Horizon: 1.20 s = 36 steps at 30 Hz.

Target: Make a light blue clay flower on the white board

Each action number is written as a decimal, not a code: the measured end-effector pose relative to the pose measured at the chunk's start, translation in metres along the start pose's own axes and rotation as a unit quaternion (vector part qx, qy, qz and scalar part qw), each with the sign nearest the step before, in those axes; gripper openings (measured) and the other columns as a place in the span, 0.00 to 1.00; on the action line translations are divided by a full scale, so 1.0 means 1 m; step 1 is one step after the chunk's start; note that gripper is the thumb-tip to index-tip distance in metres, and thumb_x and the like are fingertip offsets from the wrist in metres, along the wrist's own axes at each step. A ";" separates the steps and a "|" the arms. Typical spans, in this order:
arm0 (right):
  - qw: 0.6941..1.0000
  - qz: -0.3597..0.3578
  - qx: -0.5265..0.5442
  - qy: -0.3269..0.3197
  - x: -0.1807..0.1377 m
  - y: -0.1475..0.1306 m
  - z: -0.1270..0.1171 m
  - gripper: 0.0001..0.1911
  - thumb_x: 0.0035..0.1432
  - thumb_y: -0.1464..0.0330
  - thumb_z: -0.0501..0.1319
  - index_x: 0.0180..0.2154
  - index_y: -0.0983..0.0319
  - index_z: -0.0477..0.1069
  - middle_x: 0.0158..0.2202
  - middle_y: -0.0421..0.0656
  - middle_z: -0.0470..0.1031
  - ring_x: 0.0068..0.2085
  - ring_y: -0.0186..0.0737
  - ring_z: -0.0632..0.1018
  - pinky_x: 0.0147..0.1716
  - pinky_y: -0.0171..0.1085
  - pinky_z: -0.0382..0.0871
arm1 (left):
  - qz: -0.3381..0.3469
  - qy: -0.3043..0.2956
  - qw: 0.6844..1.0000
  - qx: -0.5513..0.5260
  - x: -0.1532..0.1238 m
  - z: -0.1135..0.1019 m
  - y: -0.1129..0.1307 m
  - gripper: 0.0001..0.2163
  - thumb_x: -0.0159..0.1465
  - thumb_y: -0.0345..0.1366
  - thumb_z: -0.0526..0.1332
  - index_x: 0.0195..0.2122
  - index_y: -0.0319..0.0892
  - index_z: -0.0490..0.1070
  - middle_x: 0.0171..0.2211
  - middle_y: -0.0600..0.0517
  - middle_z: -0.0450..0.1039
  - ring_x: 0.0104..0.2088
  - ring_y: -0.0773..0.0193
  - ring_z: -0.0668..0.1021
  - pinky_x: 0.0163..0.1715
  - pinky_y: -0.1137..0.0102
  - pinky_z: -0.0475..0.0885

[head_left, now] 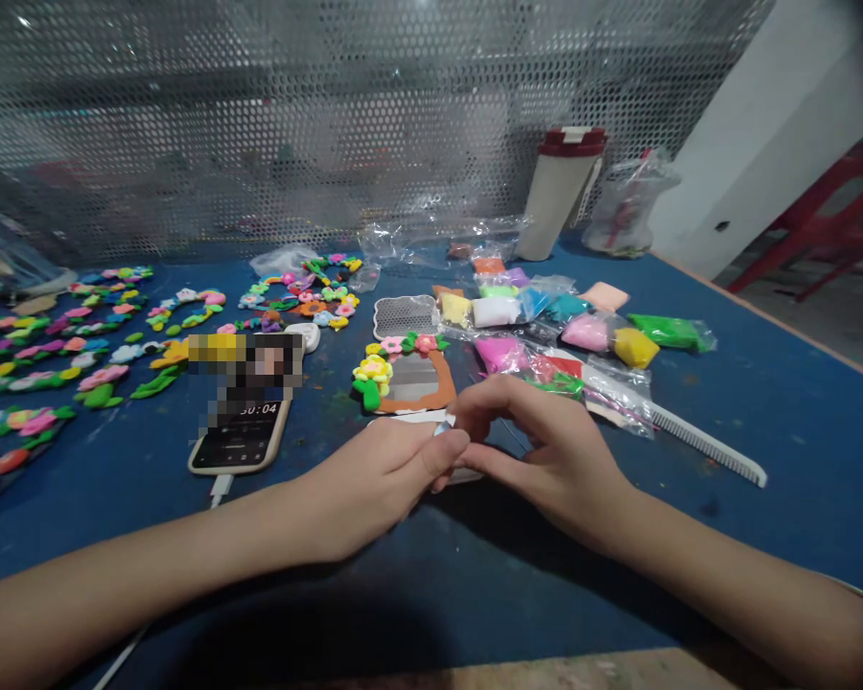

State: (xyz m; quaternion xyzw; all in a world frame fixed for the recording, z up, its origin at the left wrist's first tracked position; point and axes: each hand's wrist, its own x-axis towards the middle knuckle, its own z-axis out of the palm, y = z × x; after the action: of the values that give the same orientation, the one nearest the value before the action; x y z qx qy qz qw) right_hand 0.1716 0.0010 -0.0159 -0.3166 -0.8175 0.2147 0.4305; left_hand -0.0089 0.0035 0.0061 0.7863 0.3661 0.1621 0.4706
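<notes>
One pale bit: pinched in your left hand; right hand narrow, hold unclear.
Flowered frame: your forward slip could dent it.

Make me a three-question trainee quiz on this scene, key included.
1. True or false: the comb lies nearer the right hand than the left hand.
2. The frame's right side, as pictured, is: A) green; B) brown; C) blue.
3. Fill in: a white ____ is plugged into the phone.

Key: 1. True; 2. B; 3. cable.
</notes>
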 end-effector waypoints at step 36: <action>0.978 0.150 0.115 0.091 0.002 0.006 0.000 0.06 0.57 0.74 0.60 0.36 0.60 0.65 0.33 0.39 0.70 0.33 0.33 0.73 0.33 0.34 0.68 | 0.000 0.219 0.954 -0.206 0.008 -0.008 -0.007 0.03 0.56 0.32 0.67 0.31 0.44 0.74 0.27 0.60 0.73 0.29 0.74 0.73 0.32 0.80 0.67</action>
State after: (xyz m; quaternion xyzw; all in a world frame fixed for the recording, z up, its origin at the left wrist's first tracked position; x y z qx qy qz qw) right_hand 0.1725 0.0072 -0.0185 -0.4025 -0.6877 0.3397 0.4997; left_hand -0.0111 0.0162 0.0032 0.6179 0.4185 0.4019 0.5305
